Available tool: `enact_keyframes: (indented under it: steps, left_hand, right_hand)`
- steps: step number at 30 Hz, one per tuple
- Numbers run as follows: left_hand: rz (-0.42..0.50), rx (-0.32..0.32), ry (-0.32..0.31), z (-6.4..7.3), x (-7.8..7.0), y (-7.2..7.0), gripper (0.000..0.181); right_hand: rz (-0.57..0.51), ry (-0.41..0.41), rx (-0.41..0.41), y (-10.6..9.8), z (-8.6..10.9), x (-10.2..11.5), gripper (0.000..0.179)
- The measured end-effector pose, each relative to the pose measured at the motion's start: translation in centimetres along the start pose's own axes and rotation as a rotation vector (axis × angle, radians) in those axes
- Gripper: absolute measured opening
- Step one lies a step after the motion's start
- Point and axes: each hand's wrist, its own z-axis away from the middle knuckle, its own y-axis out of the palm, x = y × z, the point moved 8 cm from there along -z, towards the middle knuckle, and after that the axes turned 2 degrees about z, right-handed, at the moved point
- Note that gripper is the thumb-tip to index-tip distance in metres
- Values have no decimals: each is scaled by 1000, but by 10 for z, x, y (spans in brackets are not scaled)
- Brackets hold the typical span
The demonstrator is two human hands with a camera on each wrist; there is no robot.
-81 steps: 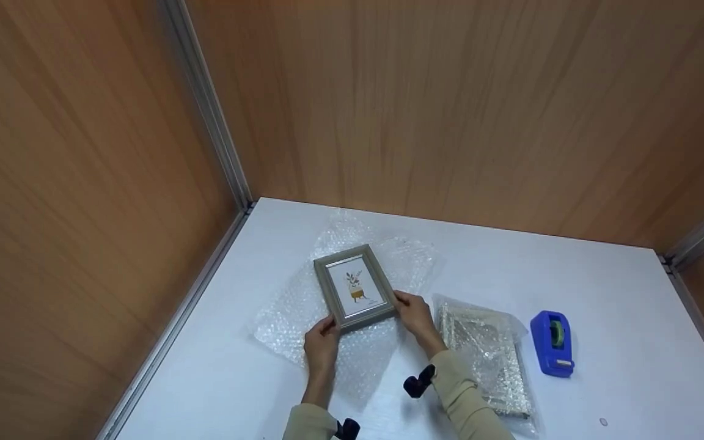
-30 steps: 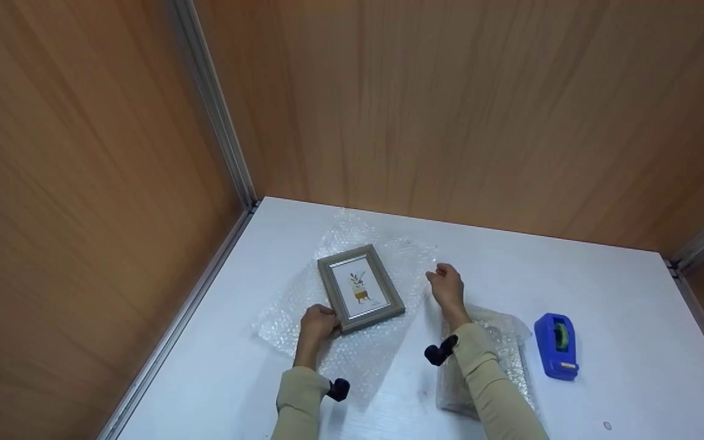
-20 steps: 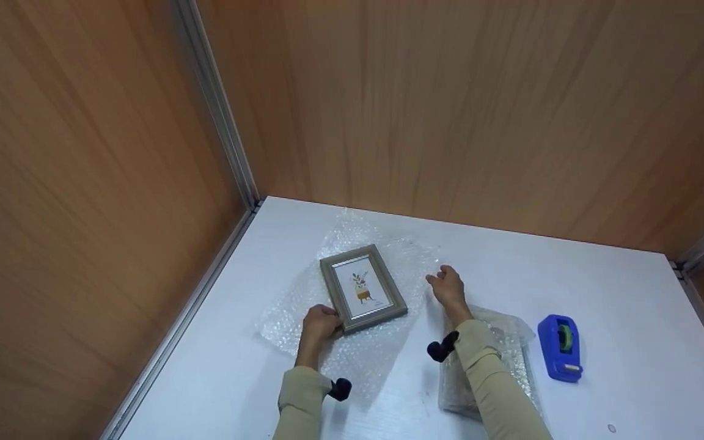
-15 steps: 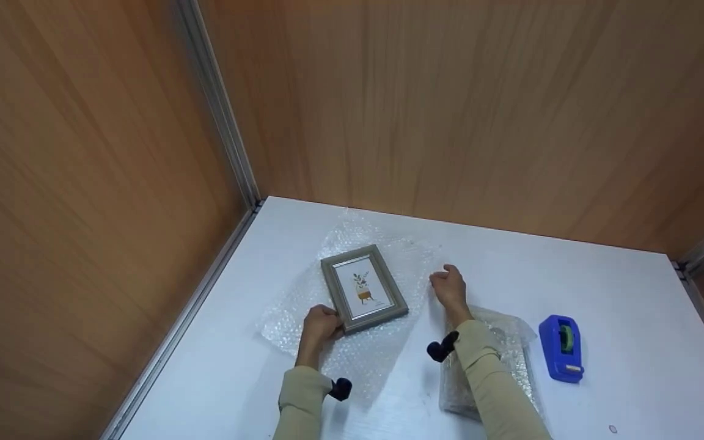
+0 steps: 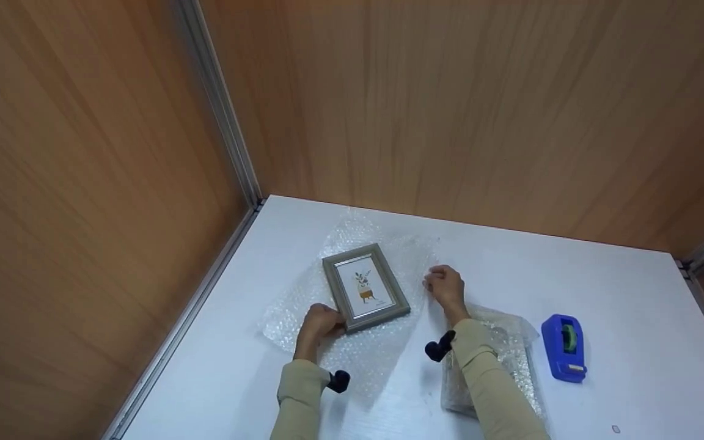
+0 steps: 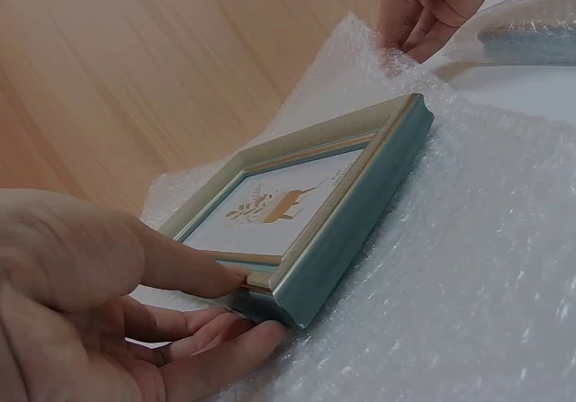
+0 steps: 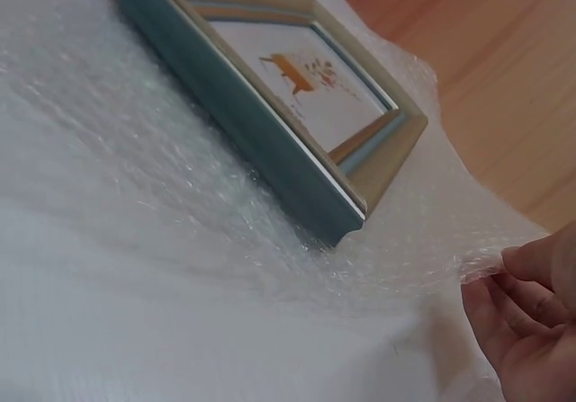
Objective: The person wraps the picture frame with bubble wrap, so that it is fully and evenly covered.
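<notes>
A picture frame (image 5: 367, 288) with a small plant print lies face up on a sheet of bubble wrap (image 5: 291, 311). My left hand (image 5: 320, 322) pinches the frame's near left corner; in the left wrist view the thumb is on top and the fingers (image 6: 211, 348) are underneath. My right hand (image 5: 447, 286) pinches the right edge of the bubble wrap between thumb and fingertips. In the right wrist view the wrap is gathered at those fingertips (image 7: 486, 281) and stretches back under the frame, whose blue-green side (image 7: 243, 123) faces the camera.
A bubble-wrapped frame in a clear bag (image 5: 511, 354) lies partly under my right forearm. Farther right stands a blue tape dispenser (image 5: 563, 348) with green tape. Wooden panels (image 5: 450, 110) rise behind and at the left of the white table (image 5: 633, 318).
My right hand has left the frame's right side and moved to the bubble wrap's right edge, most recently shifting slightly left with it. My left hand still holds the frame's corner.
</notes>
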Motion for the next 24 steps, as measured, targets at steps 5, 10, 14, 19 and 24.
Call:
enact_keyframes:
  steps: [5, 10, 14, 19, 24]
  left_hand:
    - [-3, 42, 29, 0, -4, 2, 17]
    - [1, 67, 53, 1, -6, 3, 15]
    - [-10, 62, 58, 0, -6, 3, 14]
    - [-49, 48, 36, -2, -4, 3, 13]
    - [-53, 52, 27, -4, -2, 3, 12]
  right_hand:
    - [-16, -9, -6, 0, 0, 2, 21]
    - [-21, -10, 2, 2, 0, 4, 22]
    - [-26, -19, 11, 3, 1, 6, 22]
    - [-25, -34, 19, 4, 4, 8, 22]
    - [-55, -67, 39, 8, 7, 10, 22]
